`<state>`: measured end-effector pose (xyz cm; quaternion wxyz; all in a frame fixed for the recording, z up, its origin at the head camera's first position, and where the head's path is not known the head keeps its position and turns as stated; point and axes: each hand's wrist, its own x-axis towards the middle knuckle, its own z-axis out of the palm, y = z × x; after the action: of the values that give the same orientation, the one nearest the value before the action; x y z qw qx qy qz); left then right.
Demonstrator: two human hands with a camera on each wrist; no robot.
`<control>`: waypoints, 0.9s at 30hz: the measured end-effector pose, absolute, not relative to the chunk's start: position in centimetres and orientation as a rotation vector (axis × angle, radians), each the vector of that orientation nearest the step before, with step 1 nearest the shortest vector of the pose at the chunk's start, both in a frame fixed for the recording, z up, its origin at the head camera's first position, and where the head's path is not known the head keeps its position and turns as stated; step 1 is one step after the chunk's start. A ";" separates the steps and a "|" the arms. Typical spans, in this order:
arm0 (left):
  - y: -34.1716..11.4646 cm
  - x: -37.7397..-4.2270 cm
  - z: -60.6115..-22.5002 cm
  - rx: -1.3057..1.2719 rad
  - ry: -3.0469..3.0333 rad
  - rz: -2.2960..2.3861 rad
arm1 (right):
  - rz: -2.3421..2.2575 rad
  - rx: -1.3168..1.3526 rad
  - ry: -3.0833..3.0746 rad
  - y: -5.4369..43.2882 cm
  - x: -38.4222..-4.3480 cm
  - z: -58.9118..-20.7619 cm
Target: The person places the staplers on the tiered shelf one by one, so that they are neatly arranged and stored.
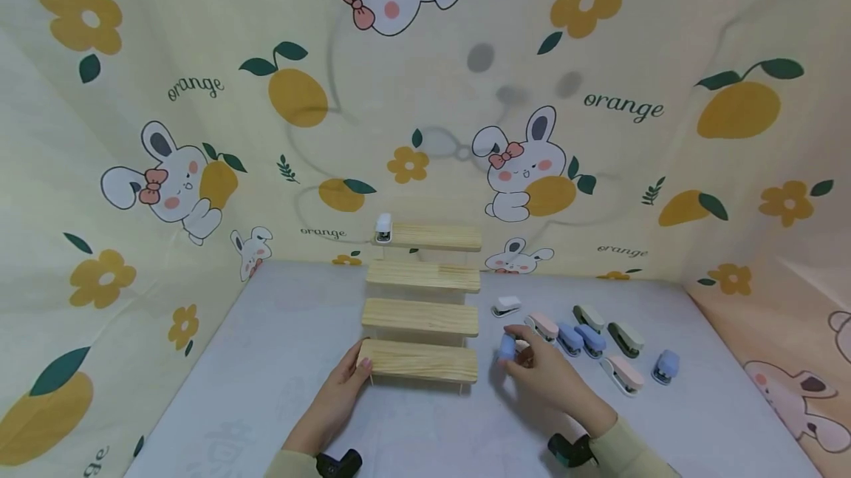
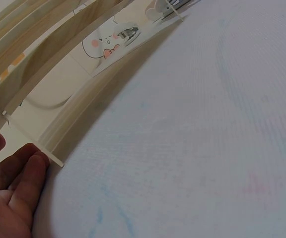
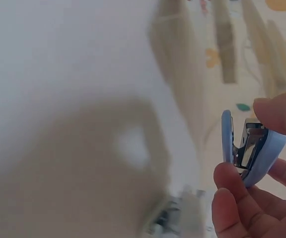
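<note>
A small blue stapler (image 1: 507,347) is pinched between the thumb and fingers of my right hand (image 1: 552,378), just right of the wooden tiered rack (image 1: 419,361). In the right wrist view the same stapler (image 3: 268,157) shows its metal inside, raised over the table. My left hand (image 1: 337,391) grips the left end of the rack's lowest board, thumb on top and fingers below. A white stapler (image 1: 383,228) stands at the left end of the top board; the lower boards carry nothing.
Several staplers lie on the table to the right: a white one (image 1: 506,306), pink ones (image 1: 622,374), blue ones (image 1: 590,340) and dark green and white ones (image 1: 626,339). Another blue stapler (image 1: 665,366) sits farthest right. A patterned cloth (image 1: 425,94) hangs behind the rack.
</note>
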<state>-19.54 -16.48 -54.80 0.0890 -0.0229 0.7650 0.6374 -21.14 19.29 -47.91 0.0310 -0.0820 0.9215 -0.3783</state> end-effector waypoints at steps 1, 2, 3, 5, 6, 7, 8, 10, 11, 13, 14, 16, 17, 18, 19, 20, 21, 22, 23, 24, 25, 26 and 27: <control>-16.5 -19.5 -54.8 -0.064 2.275 1.897 | -1.165 -0.264 2.851 19.5 -21.3 -47.6; -16.5 -19.5 -54.8 -0.060 2.276 1.899 | -1.162 -0.277 2.863 19.6 -21.4 -47.3; -16.5 -19.5 -54.8 -0.059 2.275 1.899 | -1.164 -0.292 2.873 19.8 -21.6 -47.0; -16.5 -19.5 -54.8 -0.058 2.282 1.892 | -1.179 -0.323 2.879 20.0 -22.0 -46.3; -16.5 -19.5 -54.8 -0.057 2.285 1.890 | -1.177 -0.324 2.885 20.1 -22.1 -46.0; -16.5 -19.5 -54.8 -0.057 2.285 1.889 | -1.182 -0.328 2.888 20.2 -22.3 -45.7; -16.5 -19.5 -54.8 -0.060 2.287 1.887 | -1.187 -0.337 2.891 20.3 -22.5 -45.3; -16.5 -19.6 -54.8 -0.071 2.288 1.882 | -1.204 -0.351 2.894 20.3 -22.8 -44.5; -16.5 -19.6 -54.8 -0.073 2.289 1.880 | -1.213 -0.361 2.903 20.4 -23.0 -44.1; -16.5 -19.7 -54.8 -0.090 2.286 1.875 | -1.233 -0.400 2.926 20.3 -23.3 -43.3; -16.4 -19.7 -54.8 -0.092 2.286 1.873 | -1.240 -0.415 2.937 20.3 -23.5 -42.9; -16.5 -19.7 -54.8 -0.090 2.284 1.873 | -1.260 -0.436 2.953 20.0 -23.9 -42.2; -16.5 -19.7 -54.8 -0.088 2.282 1.875 | -1.267 -0.452 2.966 19.9 -24.1 -41.9; -16.5 -19.7 -54.8 -0.087 2.281 1.879 | -1.272 -0.463 2.978 19.7 -24.3 -41.5; -16.5 -19.6 -54.8 -0.082 2.282 1.882 | -1.271 -0.465 2.988 19.5 -24.5 -41.3; -16.5 -19.6 -54.8 -0.077 2.283 1.885 | -1.278 -0.467 2.995 19.3 -24.8 -41.0; -16.4 -19.6 -54.8 -0.078 2.283 1.888 | -1.287 -0.469 3.001 19.1 -25.0 -40.7; -16.4 -19.5 -54.8 -0.078 2.284 1.890 | -1.289 -0.469 3.010 18.8 -25.2 -40.4; -16.4 -19.5 -54.7 -0.081 2.287 1.890 | -1.293 -0.474 3.018 18.6 -25.3 -40.2; -16.4 -19.5 -54.7 -0.084 2.290 1.888 | -1.300 -0.487 3.023 18.3 -25.5 -39.9; -16.3 -19.5 -54.7 -0.087 2.293 1.885 | -1.302 -0.505 3.030 18.0 -25.7 -39.7; -16.3 -19.5 -54.7 -0.090 2.294 1.885 | -1.310 -0.526 3.033 17.6 -25.9 -39.5; -16.3 -19.5 -54.7 -0.092 2.298 1.881 | -1.319 -0.552 3.032 17.3 -26.1 -39.3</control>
<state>-19.49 -16.27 -54.67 0.0850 -0.0308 0.7706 0.6309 -26.10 17.27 -39.26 -0.1051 -0.1636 0.8994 -0.3914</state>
